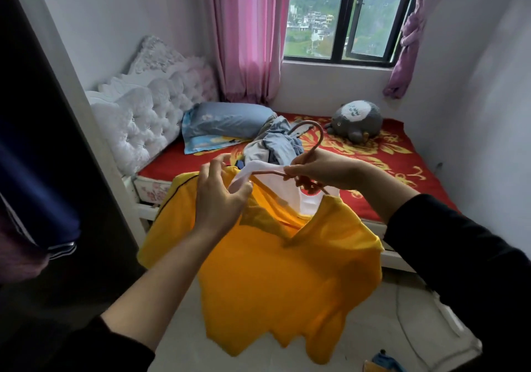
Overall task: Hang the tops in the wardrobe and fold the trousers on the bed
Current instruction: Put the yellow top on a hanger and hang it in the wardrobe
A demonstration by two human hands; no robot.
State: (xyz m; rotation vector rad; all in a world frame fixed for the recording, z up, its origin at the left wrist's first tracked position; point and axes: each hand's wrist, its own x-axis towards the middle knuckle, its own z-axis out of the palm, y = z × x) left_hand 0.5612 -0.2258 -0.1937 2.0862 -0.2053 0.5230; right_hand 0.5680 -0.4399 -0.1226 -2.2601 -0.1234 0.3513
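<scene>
A person in black sleeves holds a yellow top (275, 279) on a pink hanger (309, 138) in front of the bed (402, 170). The right hand (321, 170) is closed around the hanger just below its hook, while the left hand (221, 196) pinches the white collar (244, 176) at the hanger's left arm, the fingers partly blurred. The top hangs in the air, covering the near edge of the bed and part of the pale floor (388, 328). Behind it, a heap of grey and blue clothes (275, 141) lies on the red flowered sheet, near a blue pillow (227, 124) and a grey plush toy (357, 121). A white tufted headboard (149, 112) stands at left, pink curtains (247, 35) frame the window (347, 15), and dark clothing (34, 170) hangs at the left edge.
</scene>
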